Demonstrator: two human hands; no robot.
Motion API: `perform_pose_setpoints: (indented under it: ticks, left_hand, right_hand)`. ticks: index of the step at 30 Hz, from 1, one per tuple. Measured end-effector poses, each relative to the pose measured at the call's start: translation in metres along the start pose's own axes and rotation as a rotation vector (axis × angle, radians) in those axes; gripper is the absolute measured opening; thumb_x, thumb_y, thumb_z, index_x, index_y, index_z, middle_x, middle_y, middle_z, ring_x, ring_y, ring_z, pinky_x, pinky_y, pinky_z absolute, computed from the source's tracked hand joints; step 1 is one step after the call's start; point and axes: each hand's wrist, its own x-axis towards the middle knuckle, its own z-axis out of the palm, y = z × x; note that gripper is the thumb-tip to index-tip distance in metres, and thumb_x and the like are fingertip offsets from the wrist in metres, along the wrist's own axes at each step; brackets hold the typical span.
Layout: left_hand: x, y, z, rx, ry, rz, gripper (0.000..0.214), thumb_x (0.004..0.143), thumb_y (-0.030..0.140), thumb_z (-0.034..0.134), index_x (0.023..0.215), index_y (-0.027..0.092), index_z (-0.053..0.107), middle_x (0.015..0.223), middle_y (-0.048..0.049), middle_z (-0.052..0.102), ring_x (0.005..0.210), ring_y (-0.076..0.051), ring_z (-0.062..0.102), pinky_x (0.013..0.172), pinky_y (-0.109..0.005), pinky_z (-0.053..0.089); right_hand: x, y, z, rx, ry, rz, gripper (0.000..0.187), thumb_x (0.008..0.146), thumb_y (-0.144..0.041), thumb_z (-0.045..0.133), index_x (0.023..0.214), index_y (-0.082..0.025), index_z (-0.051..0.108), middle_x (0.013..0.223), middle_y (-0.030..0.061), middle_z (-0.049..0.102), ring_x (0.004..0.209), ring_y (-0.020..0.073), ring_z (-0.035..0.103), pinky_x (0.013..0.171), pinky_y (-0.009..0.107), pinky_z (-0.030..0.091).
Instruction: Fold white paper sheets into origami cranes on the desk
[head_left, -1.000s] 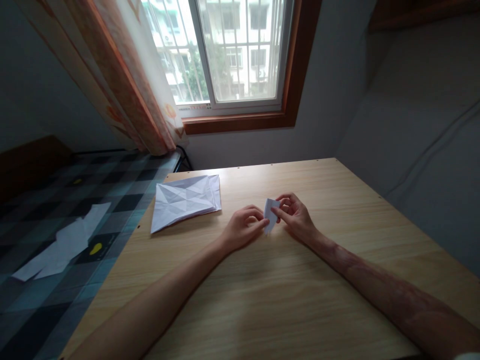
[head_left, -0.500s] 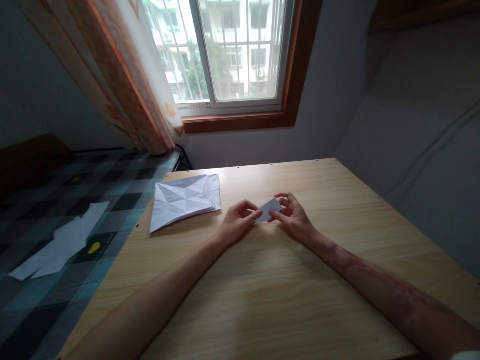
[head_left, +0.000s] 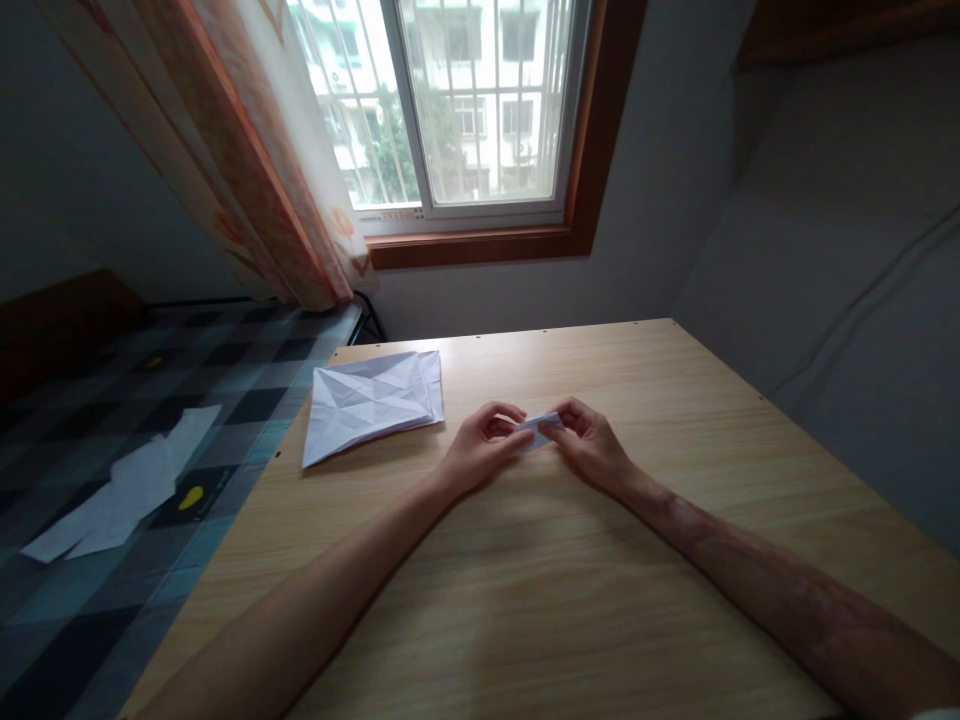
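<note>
A small folded piece of white paper (head_left: 541,428) is held between both my hands, low over the wooden table (head_left: 570,560). My left hand (head_left: 480,450) pinches its left end with thumb and fingers. My right hand (head_left: 592,440) pinches its right end, fingers curled over the top. The paper now lies nearly flat and is mostly covered by my fingers.
A larger creased white sheet (head_left: 371,400) lies on the table's far left corner. Left of the table is a checkered bed cover (head_left: 112,400) with loose white paper scraps (head_left: 120,490). A window and a curtain (head_left: 247,170) stand behind; a grey wall runs along the right.
The small paper stood upright a second ago, then tilted, and now lies flatter between my fingers. Both hands have closed in on it slightly.
</note>
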Motion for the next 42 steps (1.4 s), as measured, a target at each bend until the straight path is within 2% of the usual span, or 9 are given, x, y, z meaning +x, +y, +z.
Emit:
perform_pose_setpoints:
  ticks: [4, 8, 11, 14, 20, 25, 31, 36, 42]
  left_hand:
    - [-0.001, -0.003, 0.000, 0.025, -0.027, -0.051, 0.044, 0.081, 0.043, 0.095, 0.107, 0.018, 0.071, 0.088, -0.0025, 0.074, 0.076, -0.014, 0.066, 0.066, -0.023, 0.048]
    - [0.000, -0.003, 0.000, -0.006, 0.007, 0.000, 0.045, 0.081, 0.040, 0.095, 0.112, 0.018, 0.071, 0.087, -0.0015, 0.074, 0.079, -0.014, 0.068, 0.072, -0.025, 0.050]
    - [0.002, -0.002, -0.002, 0.046, 0.087, 0.028, 0.040, 0.080, 0.043, 0.095, 0.103, 0.016, 0.075, 0.089, -0.0042, 0.077, 0.082, -0.016, 0.070, 0.075, -0.027, 0.053]
    - [0.005, -0.002, -0.004, 0.036, 0.178, 0.024, 0.042, 0.075, 0.046, 0.098, 0.096, 0.016, 0.077, 0.086, -0.0045, 0.078, 0.076, -0.016, 0.070, 0.070, -0.028, 0.056]
    - [0.006, -0.002, -0.007, -0.048, 0.227, -0.042, 0.044, 0.075, 0.052, 0.097, 0.093, 0.015, 0.082, 0.091, -0.0082, 0.083, 0.081, -0.021, 0.076, 0.073, -0.033, 0.065]
    - [0.003, -0.001, -0.008, -0.012, 0.196, -0.062, 0.046, 0.080, 0.057, 0.093, 0.095, 0.014, 0.084, 0.090, -0.0084, 0.084, 0.075, -0.020, 0.076, 0.072, -0.035, 0.067]
    - [0.005, 0.000, -0.007, -0.045, 0.161, -0.089, 0.057, 0.088, 0.068, 0.081, 0.100, 0.013, 0.082, 0.091, -0.0097, 0.083, 0.074, -0.020, 0.077, 0.072, -0.033, 0.066]
    - [0.002, 0.001, -0.004, -0.004, 0.034, -0.043, 0.046, 0.086, 0.055, 0.089, 0.106, 0.014, 0.080, 0.103, -0.0110, 0.084, 0.090, -0.022, 0.079, 0.088, -0.036, 0.064]
    - [-0.001, 0.001, -0.004, 0.073, -0.022, -0.027, 0.040, 0.090, 0.052, 0.085, 0.102, 0.014, 0.082, 0.097, -0.0105, 0.083, 0.088, -0.022, 0.077, 0.086, -0.034, 0.061]
  right_hand:
    - [-0.002, -0.004, 0.002, 0.047, -0.013, 0.031, 0.035, 0.090, -0.047, 0.087, 0.106, -0.024, 0.067, 0.092, 0.0033, 0.081, 0.086, 0.0224, 0.075, 0.080, 0.034, 0.057]
    - [-0.002, -0.008, 0.004, 0.119, -0.002, 0.070, 0.055, 0.087, -0.043, 0.089, 0.132, -0.026, 0.063, 0.090, 0.0015, 0.082, 0.085, 0.0222, 0.076, 0.081, 0.034, 0.058]
    - [-0.002, -0.007, 0.004, 0.090, -0.006, 0.108, 0.040, 0.084, -0.046, 0.090, 0.110, -0.021, 0.072, 0.090, 0.0044, 0.081, 0.086, 0.0233, 0.076, 0.079, 0.034, 0.057]
    - [-0.002, -0.005, 0.003, 0.053, -0.038, 0.130, 0.034, 0.085, -0.048, 0.088, 0.089, -0.020, 0.069, 0.084, 0.0032, 0.076, 0.075, 0.0198, 0.070, 0.068, 0.030, 0.052]
    - [-0.002, -0.003, 0.002, -0.193, -0.070, 0.083, 0.037, 0.093, -0.051, 0.079, 0.078, -0.022, 0.061, 0.067, -0.0040, 0.052, 0.061, 0.0137, 0.045, 0.054, 0.027, 0.032]
    - [-0.001, -0.007, 0.000, -0.294, -0.122, 0.006, 0.044, 0.102, -0.055, 0.070, 0.074, -0.021, 0.063, 0.070, -0.0015, 0.054, 0.067, 0.0164, 0.047, 0.059, 0.030, 0.034]
    - [-0.003, -0.009, 0.000, -0.212, -0.175, -0.006, 0.034, 0.105, -0.053, 0.067, 0.096, -0.022, 0.073, 0.083, 0.0002, 0.068, 0.076, 0.0182, 0.058, 0.067, 0.030, 0.042]
    - [-0.001, -0.006, 0.002, -0.065, -0.180, 0.039, 0.034, 0.102, -0.056, 0.072, 0.100, -0.022, 0.071, 0.085, 0.0018, 0.072, 0.074, 0.0188, 0.063, 0.067, 0.030, 0.048]
    - [-0.001, -0.011, 0.003, -0.082, -0.217, 0.026, 0.035, 0.103, -0.056, 0.069, 0.106, -0.022, 0.075, 0.096, 0.0056, 0.076, 0.085, 0.0227, 0.068, 0.077, 0.034, 0.055]
